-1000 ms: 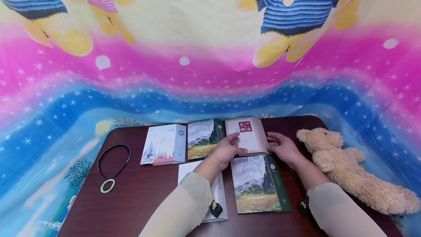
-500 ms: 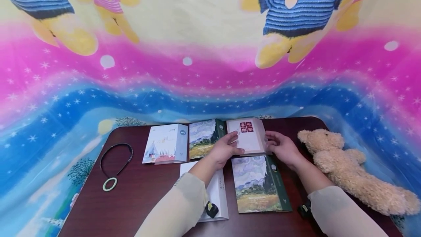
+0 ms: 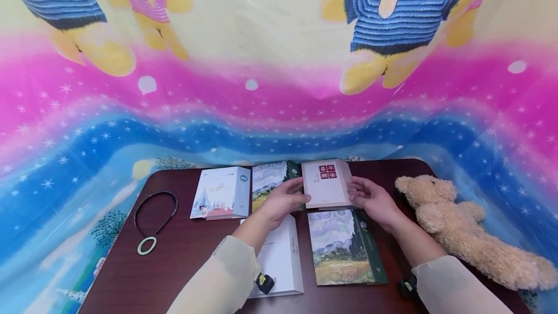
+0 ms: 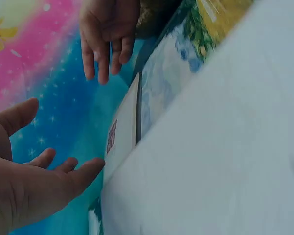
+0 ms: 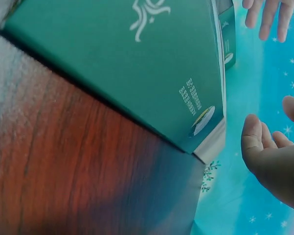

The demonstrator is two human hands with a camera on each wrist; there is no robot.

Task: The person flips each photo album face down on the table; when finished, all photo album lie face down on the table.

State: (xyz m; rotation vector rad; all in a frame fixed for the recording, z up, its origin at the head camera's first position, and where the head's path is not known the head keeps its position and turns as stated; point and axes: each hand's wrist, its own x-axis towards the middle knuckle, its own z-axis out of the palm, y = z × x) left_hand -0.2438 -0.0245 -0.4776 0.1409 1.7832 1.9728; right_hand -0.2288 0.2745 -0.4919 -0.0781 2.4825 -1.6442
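A cream photo album point(image 3: 327, 190) with red square characters on its cover lies at the back of the table. My left hand point(image 3: 282, 201) is at its left edge, partly over the landscape-painting album point(image 3: 268, 180) beside it. The fingers are loosely spread, as the left wrist view also shows of the left hand point(image 4: 44, 181). At the cream album's right edge, my right hand point(image 3: 370, 200) has its fingertips by the spine, slightly bent and relaxed. In the right wrist view, the right hand point(image 5: 276, 156) grips nothing. A second painting album point(image 3: 337, 251) lies in front of the cream one.
A white album point(image 3: 279, 260) lies under the left forearm. Another white album with a tent picture point(image 3: 220, 193) stands in the back row's left. A headband point(image 3: 136, 214) and a pale green ring point(image 3: 147, 246) lie farther left. A plush bear point(image 3: 457, 227) lies along the table's right side.
My left hand has drawn left off the cream album's cover to its left edge. The right hand has moved slightly left against the album's right edge. The albums keep their layout.
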